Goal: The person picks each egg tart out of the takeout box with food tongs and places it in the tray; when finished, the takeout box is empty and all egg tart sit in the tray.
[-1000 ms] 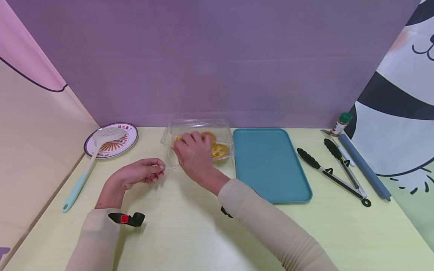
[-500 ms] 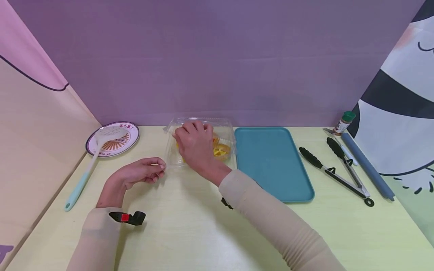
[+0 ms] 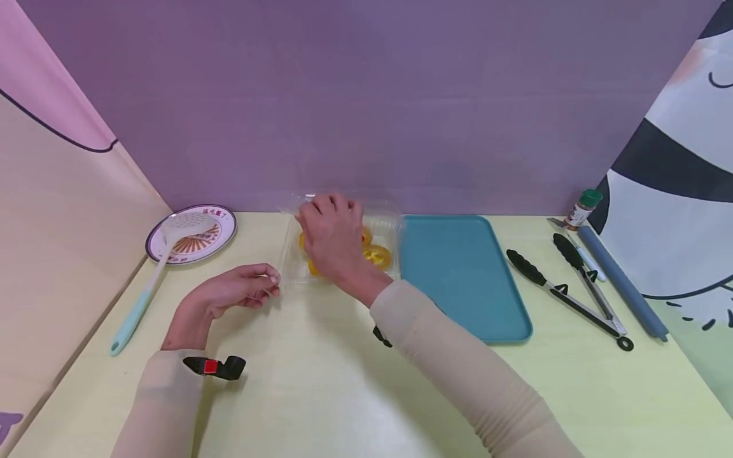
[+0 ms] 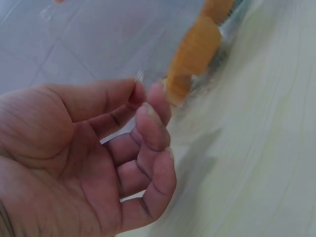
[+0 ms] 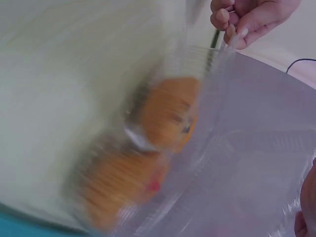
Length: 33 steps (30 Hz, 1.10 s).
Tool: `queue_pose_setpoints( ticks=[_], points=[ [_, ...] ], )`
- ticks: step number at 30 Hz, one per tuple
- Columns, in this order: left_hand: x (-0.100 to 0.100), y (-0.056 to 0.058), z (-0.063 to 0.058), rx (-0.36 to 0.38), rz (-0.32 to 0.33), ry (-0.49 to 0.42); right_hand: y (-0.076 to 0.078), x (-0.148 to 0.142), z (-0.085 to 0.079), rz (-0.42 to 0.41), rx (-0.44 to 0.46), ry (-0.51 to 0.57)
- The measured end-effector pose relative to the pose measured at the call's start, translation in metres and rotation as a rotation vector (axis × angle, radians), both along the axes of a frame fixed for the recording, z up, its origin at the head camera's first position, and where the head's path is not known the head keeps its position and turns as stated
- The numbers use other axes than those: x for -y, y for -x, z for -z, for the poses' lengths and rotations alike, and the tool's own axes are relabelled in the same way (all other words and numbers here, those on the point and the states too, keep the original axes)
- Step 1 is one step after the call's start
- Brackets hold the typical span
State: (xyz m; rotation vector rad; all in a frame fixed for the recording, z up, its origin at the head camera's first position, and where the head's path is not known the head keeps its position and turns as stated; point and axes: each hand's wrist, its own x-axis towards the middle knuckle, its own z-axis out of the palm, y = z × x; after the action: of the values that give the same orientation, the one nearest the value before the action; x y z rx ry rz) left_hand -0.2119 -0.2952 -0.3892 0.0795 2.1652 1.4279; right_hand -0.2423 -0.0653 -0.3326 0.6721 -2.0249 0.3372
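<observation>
A clear plastic clamshell box [image 3: 292, 267] stands at the table's back, holding several orange-yellow tarts [image 3: 378, 256], one with a red bit on top. My left hand [image 3: 237, 291] pinches a front corner of the box between thumb and forefinger, the other fingers loosely bent, as the left wrist view shows. Over the box, my right hand [image 3: 332, 238] grips the raised clear lid [image 5: 266, 163] with bent fingers. It hides some of the tarts in the head view. In the right wrist view only a bit of that hand shows at the right edge, and the tarts are blurred.
Right of the box lies a teal tray [image 3: 466, 280]. Farther right are black-and-silver tongs [image 3: 572, 299], a blue roll [image 3: 621, 280], a white pen-like item and a green-capped jar [image 3: 583, 210]. At left, a slotted turner [image 3: 140, 312] rests on a patterned plate [image 3: 220, 232].
My right hand has moved up and back a little, and the lid has come up with it, uncovering more of the tarts. My left hand stays at the box corner.
</observation>
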Motion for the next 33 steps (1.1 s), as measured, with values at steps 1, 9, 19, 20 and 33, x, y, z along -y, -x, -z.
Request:
queue_pose_setpoints(
  ticks=[1,9,19,20,33],
  points=[
    [-0.001,0.001,-0.001,-0.004,0.001,-0.003,0.002,0.0,-0.004,0.007,-0.017,-0.008],
    [-0.004,0.003,-0.003,-0.001,-0.002,0.014,0.017,-0.005,-0.028,0.075,0.001,-0.215],
    [-0.007,-0.004,-0.006,0.023,-0.031,-0.011,0.024,-0.003,-0.043,0.074,0.16,-0.351],
    [-0.007,-0.003,-0.007,0.025,-0.036,-0.006,0.025,-0.003,-0.045,0.081,0.166,-0.357],
    [-0.01,-0.002,-0.007,0.011,-0.027,0.023,0.048,-0.009,-0.082,0.258,0.395,-0.38]
  ],
)
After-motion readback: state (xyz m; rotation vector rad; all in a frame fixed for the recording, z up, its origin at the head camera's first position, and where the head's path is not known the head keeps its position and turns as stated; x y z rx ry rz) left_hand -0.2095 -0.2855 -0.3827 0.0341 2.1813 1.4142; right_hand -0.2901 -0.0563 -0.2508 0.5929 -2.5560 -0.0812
